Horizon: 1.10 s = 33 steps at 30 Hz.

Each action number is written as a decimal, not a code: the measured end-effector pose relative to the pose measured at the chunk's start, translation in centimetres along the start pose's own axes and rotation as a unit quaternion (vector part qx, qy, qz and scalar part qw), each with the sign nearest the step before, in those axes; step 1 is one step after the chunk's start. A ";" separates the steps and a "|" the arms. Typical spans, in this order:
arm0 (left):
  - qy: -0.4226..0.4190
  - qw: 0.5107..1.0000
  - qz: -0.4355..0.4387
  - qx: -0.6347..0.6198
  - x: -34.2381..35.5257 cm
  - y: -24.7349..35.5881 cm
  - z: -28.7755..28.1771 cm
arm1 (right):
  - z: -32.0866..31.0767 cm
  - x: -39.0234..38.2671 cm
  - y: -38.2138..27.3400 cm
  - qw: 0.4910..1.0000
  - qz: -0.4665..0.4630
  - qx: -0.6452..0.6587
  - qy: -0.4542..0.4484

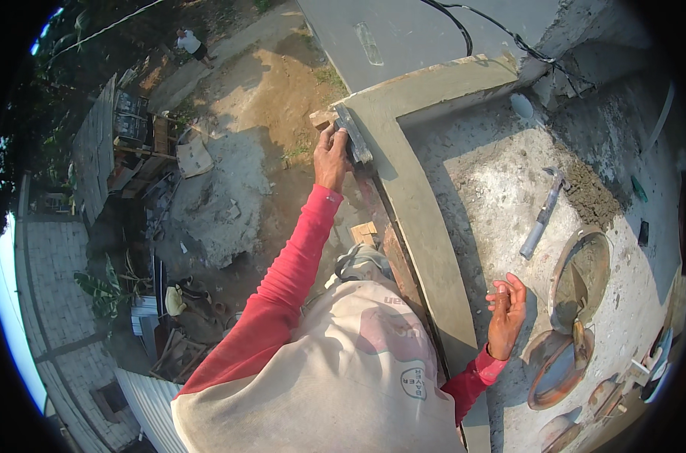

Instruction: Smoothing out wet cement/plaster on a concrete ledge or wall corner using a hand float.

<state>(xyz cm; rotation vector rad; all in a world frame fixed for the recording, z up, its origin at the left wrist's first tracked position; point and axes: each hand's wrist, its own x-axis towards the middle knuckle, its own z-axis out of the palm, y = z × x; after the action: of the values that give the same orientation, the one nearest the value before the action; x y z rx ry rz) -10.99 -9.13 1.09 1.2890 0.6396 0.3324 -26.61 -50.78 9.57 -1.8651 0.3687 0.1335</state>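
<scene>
My left hand (pixel 331 160) reaches forward past the outer side of a freshly rendered parapet wall (pixel 426 177). Its fingers are closed on a cement-smeared board (pixel 353 136) with a wooden piece at its far end, which looks like a plastering float. The board lies along the wall's outer edge. Over the inner side of the wall, my right hand (pixel 507 315) hovers with loosely bent, parted fingers and holds nothing. Closest to it is a round basin of mortar (pixel 606 260), in which a trowel (pixel 579 291) rests.
A hammer (pixel 541 223) lies on the rough floor beside a mortar heap (pixel 590 192). A second basin (pixel 539 396) holds liquid. Black cables (pixel 501 32) cross the far corner. Left of the wall is a drop to the ground, where a person (pixel 192 44) stands far off.
</scene>
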 end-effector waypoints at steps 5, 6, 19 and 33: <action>-0.043 0.997 -0.051 0.041 -14.2 -2.1 0.6 | 0.2 0.2 0.0 1.000 0.021 -0.010 -0.003; -0.060 0.996 -0.030 0.052 -14.5 -1.8 0.1 | 0.2 0.2 -0.1 1.000 0.017 -0.005 -0.007; -0.043 0.997 -0.053 0.043 -11.4 -1.2 0.9 | -0.4 0.1 0.9 0.999 0.039 -0.001 0.008; -0.081 0.993 -0.031 0.083 -8.2 0.2 -0.3 | -0.8 0.3 0.5 0.999 0.039 -0.005 -0.024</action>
<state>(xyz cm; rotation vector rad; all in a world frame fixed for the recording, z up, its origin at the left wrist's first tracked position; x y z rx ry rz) -17.58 -13.44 3.25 1.4352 0.5775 0.1242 -26.57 -51.73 9.29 -1.8553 0.4082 0.2344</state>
